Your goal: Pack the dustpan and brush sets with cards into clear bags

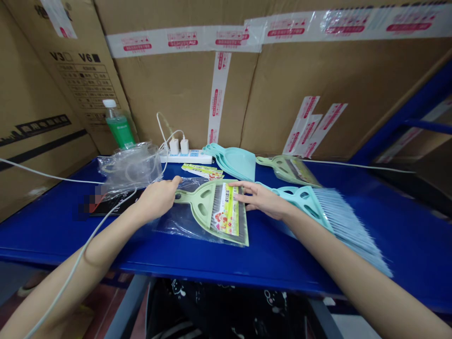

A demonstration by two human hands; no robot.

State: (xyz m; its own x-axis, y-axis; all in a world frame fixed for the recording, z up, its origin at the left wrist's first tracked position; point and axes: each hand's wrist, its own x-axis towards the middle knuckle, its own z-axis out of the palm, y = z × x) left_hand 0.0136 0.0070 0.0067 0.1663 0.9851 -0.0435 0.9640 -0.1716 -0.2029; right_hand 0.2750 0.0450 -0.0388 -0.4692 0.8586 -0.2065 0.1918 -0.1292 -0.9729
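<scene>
Leaning against brown cardboard boxes (183, 94) at the left rear of the blue shelf top (406, 235): a green plastic bottle with a white cap (119, 126). Just in front of it, a crumpled heap of clear plastic bags (130, 165), with a thin white cable (70, 275) running below it and across the left forearm. Further right at the back, a white power strip (189, 156) carrying two white plugs, and just before it some printed yellow paper cards (203, 170).

Left hand (157, 198) lying at the handle end of a pale green plastic dustpan-and-brush set (208, 202), fingers curled, thumb at the handle tip; cannot tell whether pinching the handle or only the clear bag (180, 221) around the set. Set itself flat on the shelf top in the middle, between both hands, handle pointing left, colourful printed card (226, 212) across its mouth. Right hand (263, 200) open, fingers stretched flat, tips touching the card's upper right edge, gripping nothing.

Behind that hand, a stack of teal plastic dustpans (236, 161); to the right of the stack, a second bagged green dustpan set (287, 169). Under the right wrist and forearm, a teal hand brush with long pale bristles (335, 219), bristles pointing right.
</scene>
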